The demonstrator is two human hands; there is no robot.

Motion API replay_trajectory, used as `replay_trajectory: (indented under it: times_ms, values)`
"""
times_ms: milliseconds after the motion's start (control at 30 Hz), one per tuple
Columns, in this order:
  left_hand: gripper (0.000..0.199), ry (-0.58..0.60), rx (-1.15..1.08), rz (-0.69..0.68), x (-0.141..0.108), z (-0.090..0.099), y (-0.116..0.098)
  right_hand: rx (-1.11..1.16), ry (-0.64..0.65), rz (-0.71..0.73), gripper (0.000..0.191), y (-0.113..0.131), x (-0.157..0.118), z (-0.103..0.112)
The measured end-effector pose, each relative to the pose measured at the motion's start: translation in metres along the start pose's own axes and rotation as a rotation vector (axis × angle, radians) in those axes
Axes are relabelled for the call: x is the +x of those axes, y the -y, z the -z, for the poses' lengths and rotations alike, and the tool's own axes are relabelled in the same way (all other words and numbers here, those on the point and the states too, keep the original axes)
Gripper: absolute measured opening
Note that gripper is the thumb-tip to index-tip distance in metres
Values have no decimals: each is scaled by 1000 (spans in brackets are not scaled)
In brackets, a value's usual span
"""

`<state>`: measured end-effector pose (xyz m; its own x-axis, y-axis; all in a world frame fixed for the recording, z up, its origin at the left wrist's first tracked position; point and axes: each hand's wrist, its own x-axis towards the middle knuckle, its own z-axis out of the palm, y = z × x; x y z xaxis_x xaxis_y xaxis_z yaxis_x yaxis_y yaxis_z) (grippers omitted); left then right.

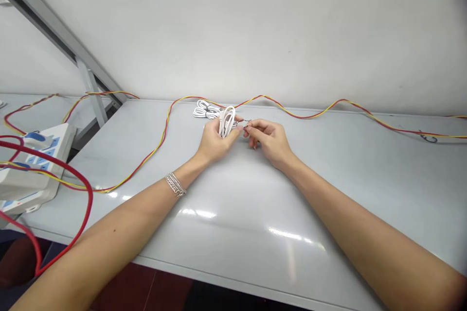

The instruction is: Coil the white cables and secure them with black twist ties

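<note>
White cable coil [226, 122] in left hand [215, 141], right hand [269, 142] just beside

cable [226, 122]: white | twisted wire [166, 126]: red and yellow | power strip [22, 184]: white and blue | tabletop [350, 194]: pale grey

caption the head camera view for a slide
Left hand holds a looped white cable, right hand beside it, above a grey table with red-and-yellow wire behind.

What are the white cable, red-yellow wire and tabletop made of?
White cable: likely smooth, rubbery plastic sheath, since it bends in soft loops. Red-yellow wire: probably plastic-insulated, two thin strands twisted, slight sheen. Tabletop: glossy coated panel, showing bright reflections; core can't be told.
</note>
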<state>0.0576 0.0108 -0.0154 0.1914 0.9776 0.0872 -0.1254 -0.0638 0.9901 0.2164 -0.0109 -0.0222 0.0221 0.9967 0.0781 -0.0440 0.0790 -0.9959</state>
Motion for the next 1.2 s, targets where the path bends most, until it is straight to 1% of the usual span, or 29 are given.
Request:
replay_trajectory:
  times_ms: [67, 100, 133, 200, 267, 333, 500, 667, 800, 1000, 1067, 1200]
  values:
    - [28, 29, 196, -171, -2, 1, 0, 15, -12, -9, 27, 0, 0, 0]
    - [32, 41, 272, -234, -3, 2, 1, 20, -15, -14, 26, 1, 1, 0]
    - [34, 41, 309, -265, -3, 2, 2, 22, -18, -20, 25, 1, 1, 0]
    - [31, 21, 313, -271, -3, 2, 3, 18, -19, -28, 23, 1, 1, 0]
    - [20, -17, 293, -260, -3, 1, 5, 17, -17, -35, 22, 0, 1, 0]
    - [13, -40, 295, -263, -2, 0, 5, 25, -20, -40, 22, 0, 1, 0]
    - [4, -9, 425, -366, -2, 0, 6, 41, -20, -47, 22, 1, 1, 1]
    - [4, 8, 470, -360, -3, 1, 8, 29, -23, -51, 23, 0, 1, 1]
    - [13, -12, 561, -377, -2, 3, 9, 27, -35, -33, 22, 0, 1, 0]
    - [18, -13, 629, -390, 0, 4, 11, -12, -45, -15, 26, -4, 1, -1]
    - [20, -16, 625, -363, 1, 4, 11, -29, -51, -4, 27, -5, 1, -1]
    - [21, 12, 543, -286, 3, 5, 10, -97, -64, 23, 23, -5, -1, -3]
